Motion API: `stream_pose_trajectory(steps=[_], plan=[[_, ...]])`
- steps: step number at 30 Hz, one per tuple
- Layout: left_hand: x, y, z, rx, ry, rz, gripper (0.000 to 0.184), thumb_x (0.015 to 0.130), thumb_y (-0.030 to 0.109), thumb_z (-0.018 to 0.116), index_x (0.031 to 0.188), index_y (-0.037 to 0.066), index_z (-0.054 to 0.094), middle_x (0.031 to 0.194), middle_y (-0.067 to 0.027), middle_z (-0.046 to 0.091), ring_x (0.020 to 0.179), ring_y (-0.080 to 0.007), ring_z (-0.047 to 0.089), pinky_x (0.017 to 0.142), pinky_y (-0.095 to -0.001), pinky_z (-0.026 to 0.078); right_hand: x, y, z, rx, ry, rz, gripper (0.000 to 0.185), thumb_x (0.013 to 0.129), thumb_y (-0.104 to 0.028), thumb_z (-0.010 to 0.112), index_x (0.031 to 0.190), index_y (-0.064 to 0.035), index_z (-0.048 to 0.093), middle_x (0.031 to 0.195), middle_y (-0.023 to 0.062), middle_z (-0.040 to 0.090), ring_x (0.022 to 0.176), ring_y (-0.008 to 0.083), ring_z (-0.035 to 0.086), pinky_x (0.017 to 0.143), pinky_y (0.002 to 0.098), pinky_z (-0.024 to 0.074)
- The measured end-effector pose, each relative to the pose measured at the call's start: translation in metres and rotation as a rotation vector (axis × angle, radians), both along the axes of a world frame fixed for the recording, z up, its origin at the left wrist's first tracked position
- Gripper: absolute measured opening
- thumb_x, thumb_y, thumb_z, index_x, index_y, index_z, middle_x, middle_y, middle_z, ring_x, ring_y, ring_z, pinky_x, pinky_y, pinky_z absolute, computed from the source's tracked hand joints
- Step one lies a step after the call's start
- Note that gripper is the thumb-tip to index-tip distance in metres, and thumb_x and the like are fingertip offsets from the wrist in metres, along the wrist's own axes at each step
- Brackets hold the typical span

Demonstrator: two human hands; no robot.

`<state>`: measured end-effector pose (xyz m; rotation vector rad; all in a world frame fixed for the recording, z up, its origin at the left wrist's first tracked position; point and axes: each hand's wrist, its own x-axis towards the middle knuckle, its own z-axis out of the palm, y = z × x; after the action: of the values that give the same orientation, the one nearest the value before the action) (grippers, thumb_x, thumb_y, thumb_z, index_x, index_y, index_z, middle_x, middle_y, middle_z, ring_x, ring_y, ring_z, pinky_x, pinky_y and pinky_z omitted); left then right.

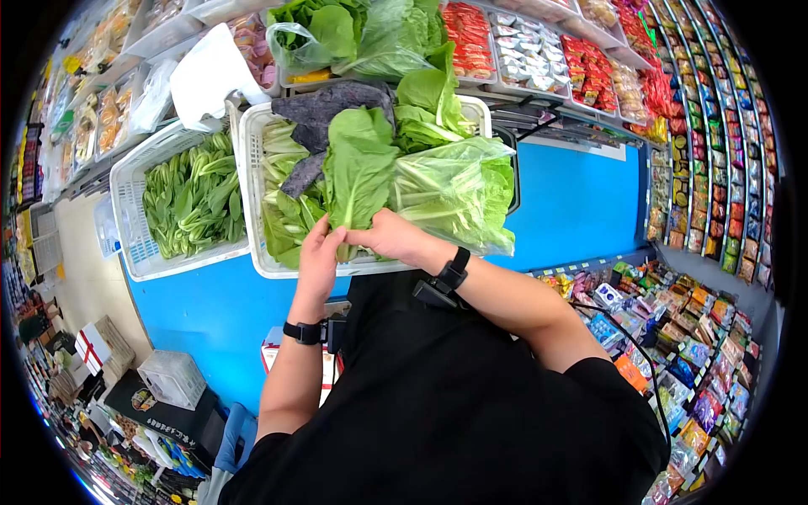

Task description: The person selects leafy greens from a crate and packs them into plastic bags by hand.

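Note:
My left hand [319,255] and my right hand [389,236] meet at the base of a green leafy vegetable [360,156], their fingers closed on its stem end. Its broad leaf points away from me, over a white basket [249,198] of leafy greens. To the right of the leaf, a clear plastic bag of greens [450,189] lies in the basket and overhangs its right side. A dark purple cloth-like sheet [332,109] covers part of the greens at the back left. Both wrists carry black straps.
A second white basket [135,244] with bunched greens [194,194] stands at the left. Behind are bins of packaged snacks [528,55] and more bagged greens [387,42]. Snack racks [715,126] and a low display of packets [690,362] are at the right.

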<state>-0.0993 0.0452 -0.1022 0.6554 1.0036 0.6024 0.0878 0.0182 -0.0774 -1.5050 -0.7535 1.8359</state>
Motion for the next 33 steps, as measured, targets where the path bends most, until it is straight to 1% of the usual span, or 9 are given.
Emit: stream_pose_trajectory(steps=[2, 6, 8, 12, 17, 20, 27, 29, 33], plan=[[-0.005, -0.003, 0.012, -0.102, -0.083, -0.041, 0.052, 0.106, 0.005, 0.057, 0.154, -0.005, 0.04, 0.141, -0.0153, 0.061, 0.122, -0.024, 0.064, 0.109, -0.0388, 0.051, 0.003, -0.002, -0.005, 0.175, -0.157, 0.151, 0.041, 0.094, -0.028, 0.076, 0.123, 0.0002, 0.072, 0.104, 0.0152, 0.078, 0.091, 0.0237, 0.073, 0.082, 0.0383, 0.0566], [-0.007, -0.013, 0.006, -0.06, -0.096, 0.088, 0.069, 0.102, 0.005, 0.066, 0.16, -0.003, 0.031, 0.145, -0.0142, 0.057, 0.126, -0.0224, 0.061, 0.107, -0.0363, 0.052, 0.014, 0.005, 0.013, 0.143, -0.172, 0.288, 0.039, 0.093, -0.023, 0.078, 0.123, 0.0012, 0.072, 0.106, 0.0144, 0.078, 0.092, 0.0212, 0.073, 0.082, 0.0375, 0.0572], [-0.003, -0.015, -0.002, 0.127, -0.084, 0.162, 0.07, 0.1, -0.003, 0.065, 0.161, 0.0, 0.03, 0.152, -0.016, 0.049, 0.129, -0.0251, 0.061, 0.109, -0.0391, 0.052, 0.019, 0.003, 0.009, 0.165, 0.041, 0.071, 0.038, 0.091, -0.014, 0.079, 0.125, 0.0024, 0.071, 0.111, 0.0116, 0.078, 0.097, 0.0189, 0.072, 0.084, 0.0365, 0.0572], [0.015, -0.011, 0.036, 0.258, -0.087, 0.12, 0.079, 0.097, 0.001, 0.072, 0.163, 0.002, 0.029, 0.154, -0.0181, 0.052, 0.136, -0.0259, 0.057, 0.113, -0.0394, 0.049, 0.03, 0.003, 0.023, 0.164, 0.186, -0.129, 0.044, 0.09, -0.006, 0.076, 0.133, 0.0012, 0.066, 0.12, 0.0051, 0.074, 0.101, 0.0152, 0.069, 0.087, 0.032, 0.0553], [0.019, -0.016, 0.029, 0.403, -0.114, 0.014, 0.075, 0.097, -0.004, 0.07, 0.162, 0.002, 0.033, 0.159, -0.0199, 0.048, 0.142, -0.0269, 0.052, 0.114, -0.0396, 0.047, 0.051, -0.004, 0.018, 0.061, 0.349, -0.161, 0.041, 0.09, -0.002, 0.07, 0.131, -0.0018, 0.065, 0.116, 0.0047, 0.073, 0.096, 0.0133, 0.068, 0.083, 0.0308, 0.0543], [0.023, -0.017, 0.035, 0.555, -0.113, 0.009, 0.065, 0.102, 0.008, 0.07, 0.159, 0.003, 0.04, 0.161, -0.0203, 0.044, 0.145, -0.0255, 0.049, 0.115, -0.0408, 0.046, 0.059, -0.004, 0.027, 0.018, 0.511, -0.241, 0.046, 0.091, -0.003, 0.062, 0.137, -0.0017, 0.06, 0.124, 0.007, 0.071, 0.102, 0.0168, 0.068, 0.088, 0.0328, 0.0537], [0.031, -0.014, 0.04, 0.147, -0.229, -0.045, 0.064, 0.102, 0.011, 0.071, 0.157, 0.0, 0.04, 0.152, -0.0155, 0.053, 0.129, -0.0218, 0.06, 0.103, -0.0378, 0.056, 0.06, -0.007, 0.027, 0.021, 0.599, -0.215, 0.048, 0.091, -0.004, 0.063, 0.138, 0.0002, 0.059, 0.125, 0.0086, 0.071, 0.111, 0.0197, 0.069, 0.098, 0.0358, 0.0538], [0.032, -0.011, 0.049, -0.039, -0.319, -0.093, 0.065, 0.1, 0.018, 0.074, 0.154, 0.001, 0.042, 0.147, -0.0135, 0.056, 0.126, -0.0212, 0.063, 0.098, -0.0396, 0.058, 0.055, -0.007, 0.038, 0.142, 0.196, -0.12, 0.046, 0.092, -0.008, 0.065, 0.137, 0.0017, 0.06, 0.126, 0.0108, 0.071, 0.115, 0.0195, 0.068, 0.099, 0.036, 0.0535], [0.028, -0.004, 0.044, 0.008, -0.261, -0.074, 0.067, 0.099, 0.017, 0.075, 0.155, 0.001, 0.04, 0.143, -0.0126, 0.059, 0.123, -0.0225, 0.065, 0.095, -0.0406, 0.06, 0.055, -0.002, 0.038, 0.126, 0.063, -0.042, 0.04, 0.094, -0.011, 0.067, 0.131, 0.0032, 0.064, 0.118, 0.0111, 0.072, 0.106, 0.0187, 0.069, 0.096, 0.0345, 0.0546]])
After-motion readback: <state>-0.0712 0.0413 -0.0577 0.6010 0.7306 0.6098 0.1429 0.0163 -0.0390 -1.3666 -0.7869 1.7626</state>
